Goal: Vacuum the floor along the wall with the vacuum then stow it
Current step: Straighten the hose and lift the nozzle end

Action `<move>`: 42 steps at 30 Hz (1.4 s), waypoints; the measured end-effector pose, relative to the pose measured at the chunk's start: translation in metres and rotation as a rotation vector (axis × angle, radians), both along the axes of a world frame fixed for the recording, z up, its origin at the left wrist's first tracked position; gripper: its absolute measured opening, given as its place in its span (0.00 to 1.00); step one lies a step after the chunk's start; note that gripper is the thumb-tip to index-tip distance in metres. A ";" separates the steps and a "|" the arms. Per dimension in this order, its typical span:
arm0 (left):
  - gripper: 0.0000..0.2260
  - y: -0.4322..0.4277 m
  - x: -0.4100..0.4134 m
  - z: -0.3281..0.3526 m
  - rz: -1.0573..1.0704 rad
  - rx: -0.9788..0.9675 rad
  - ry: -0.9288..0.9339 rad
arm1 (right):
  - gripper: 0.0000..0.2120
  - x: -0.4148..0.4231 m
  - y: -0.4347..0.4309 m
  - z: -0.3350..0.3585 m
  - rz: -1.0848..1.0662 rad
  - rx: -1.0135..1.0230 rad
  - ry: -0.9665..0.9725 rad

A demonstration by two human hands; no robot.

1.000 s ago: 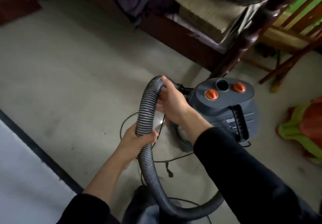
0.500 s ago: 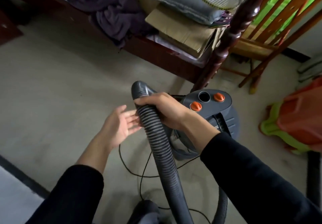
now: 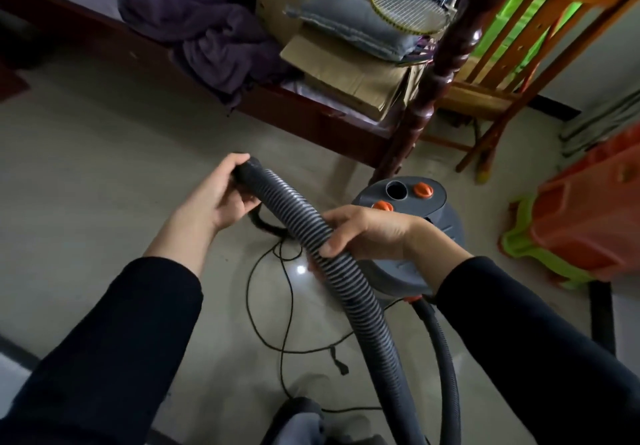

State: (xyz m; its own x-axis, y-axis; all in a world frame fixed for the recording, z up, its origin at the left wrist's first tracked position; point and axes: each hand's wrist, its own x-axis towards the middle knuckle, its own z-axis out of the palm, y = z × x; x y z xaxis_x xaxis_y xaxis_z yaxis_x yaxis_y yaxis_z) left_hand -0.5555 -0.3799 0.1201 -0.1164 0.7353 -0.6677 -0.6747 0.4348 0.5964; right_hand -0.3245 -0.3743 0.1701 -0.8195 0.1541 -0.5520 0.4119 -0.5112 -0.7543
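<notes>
Currently both hands hold the ribbed vacuum hose [image 3: 346,278]. Left hand [image 3: 221,199] is curled round its smooth end cuff, right hand [image 3: 367,233] wrapped round the ribs farther down. Grey vacuum canister [image 3: 440,223] stands on the floor just behind the right hand. Black power cord [image 3: 287,306] loops below both grips.

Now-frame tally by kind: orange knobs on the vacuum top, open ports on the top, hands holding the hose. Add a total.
Orange knobs on the vacuum top: 2
Open port on the top: 1
Hands gripping the hose, left hand and right hand: 2
Total: 5
</notes>
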 end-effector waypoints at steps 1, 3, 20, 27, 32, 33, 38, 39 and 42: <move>0.09 0.003 0.003 0.006 -0.026 -0.003 0.017 | 0.19 0.002 0.001 0.000 0.041 -0.002 0.008; 0.09 0.008 0.006 0.019 -0.068 0.019 0.045 | 0.23 0.004 0.003 0.006 0.081 -0.016 0.025; 0.07 -0.045 0.005 0.089 -0.289 0.301 0.235 | 0.18 -0.044 0.041 0.028 -0.643 0.166 -0.188; 0.16 -0.078 0.078 0.076 -0.459 0.414 0.274 | 0.30 -0.063 0.049 0.061 -0.548 0.315 -0.248; 0.18 -0.073 0.104 0.068 -0.788 0.494 0.295 | 0.13 -0.007 0.041 0.082 -0.599 0.562 -0.400; 0.20 -0.068 0.104 0.064 -0.860 0.482 0.294 | 0.09 0.010 0.036 0.088 -0.633 0.530 -0.352; 0.23 -0.035 0.119 0.044 -0.442 0.159 -0.084 | 0.13 0.103 0.016 0.115 -0.764 0.386 -0.113; 0.27 -0.026 0.130 0.044 -0.350 0.127 -0.196 | 0.13 0.123 0.009 0.118 -0.801 0.374 -0.084; 0.37 0.000 0.177 0.058 -0.288 0.124 -0.352 | 0.14 0.178 -0.023 0.125 -0.868 0.369 -0.045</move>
State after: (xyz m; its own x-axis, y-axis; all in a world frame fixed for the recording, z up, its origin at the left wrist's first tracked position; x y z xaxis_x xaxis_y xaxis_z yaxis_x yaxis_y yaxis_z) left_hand -0.3783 -0.3798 0.1780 0.3218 0.7813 -0.5347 -0.7078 0.5737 0.4122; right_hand -0.1463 -0.3974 0.2953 -0.3151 0.8718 -0.3751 0.0322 -0.3851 -0.9223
